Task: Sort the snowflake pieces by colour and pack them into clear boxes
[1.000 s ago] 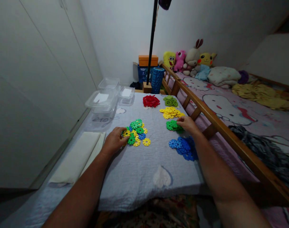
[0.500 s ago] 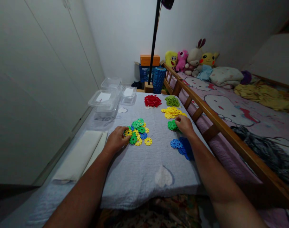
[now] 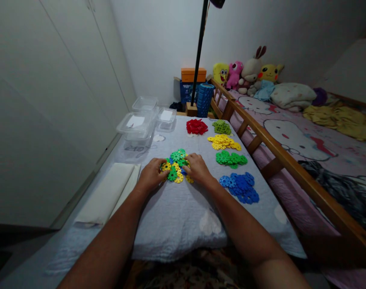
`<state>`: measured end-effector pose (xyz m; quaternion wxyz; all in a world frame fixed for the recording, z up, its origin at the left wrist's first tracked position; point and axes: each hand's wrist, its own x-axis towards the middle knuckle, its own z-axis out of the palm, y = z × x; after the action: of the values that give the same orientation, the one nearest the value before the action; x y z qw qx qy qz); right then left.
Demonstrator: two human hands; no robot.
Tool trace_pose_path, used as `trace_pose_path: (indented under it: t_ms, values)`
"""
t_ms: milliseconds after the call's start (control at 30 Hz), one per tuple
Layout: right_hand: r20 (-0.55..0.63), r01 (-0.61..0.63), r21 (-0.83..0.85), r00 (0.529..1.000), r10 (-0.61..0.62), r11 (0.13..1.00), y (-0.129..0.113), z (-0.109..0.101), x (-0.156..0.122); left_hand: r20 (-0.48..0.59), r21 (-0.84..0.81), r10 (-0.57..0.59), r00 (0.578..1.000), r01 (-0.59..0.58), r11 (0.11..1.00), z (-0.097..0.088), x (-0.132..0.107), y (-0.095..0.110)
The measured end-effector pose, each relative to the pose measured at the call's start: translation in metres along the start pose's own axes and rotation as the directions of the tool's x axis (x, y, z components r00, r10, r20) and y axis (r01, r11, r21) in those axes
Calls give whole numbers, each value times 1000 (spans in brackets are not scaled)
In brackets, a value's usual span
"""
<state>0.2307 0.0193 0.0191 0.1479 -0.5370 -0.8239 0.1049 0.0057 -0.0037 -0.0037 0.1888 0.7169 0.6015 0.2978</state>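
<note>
A mixed heap of green, yellow and blue plastic discs point(image 3: 175, 164) lies on the grey quilted cloth point(image 3: 173, 216). My left hand point(image 3: 151, 176) rests at the heap's left edge, fingers curled on the discs. My right hand point(image 3: 198, 169) sits at the heap's right edge, fingers bent down onto the pieces; what either hand holds is hidden. To the right lie sorted piles: red point(image 3: 196, 126), light green point(image 3: 222, 127), yellow point(image 3: 224, 142), green point(image 3: 231, 159) and blue point(image 3: 240, 187).
Clear plastic boxes point(image 3: 136, 126) stand at the back left, a folded white cloth point(image 3: 107, 196) lies at the left. A wooden bed rail point(image 3: 279, 154) runs along the right. A black pole point(image 3: 199, 56), a blue roller point(image 3: 205, 100) and plush toys point(image 3: 246, 74) are behind.
My right hand left the green pile on the right and moved left to the mixed heap. The left hand stayed at the heap. The view shifted slightly.
</note>
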Motion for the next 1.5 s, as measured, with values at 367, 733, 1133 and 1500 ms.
trace_pose_path:
  t_ms: [367, 733, 1133, 1500]
  values:
    - [-3, 25, -134, 1000, -26, 991, -4, 3, -3, -2, -15, 3, 1000, -3, 1000, 0, 0, 1]
    - [-218, -192, 200, 947, 235, 961, 64, -54, -8, 17, -5, -12, 1000, 12, 1000, -3, 0, 4]
    - [-267, -496, 522, 678, 685, 694, 207, -110, -64, 37, 11, -10, 999, 9, 1000, -3, 1, 3]
    - [-143, -476, 543, 759, 635, 691, 193, -83, -53, 43, 16, -24, 999, 24, 1000, -2, 1, 1]
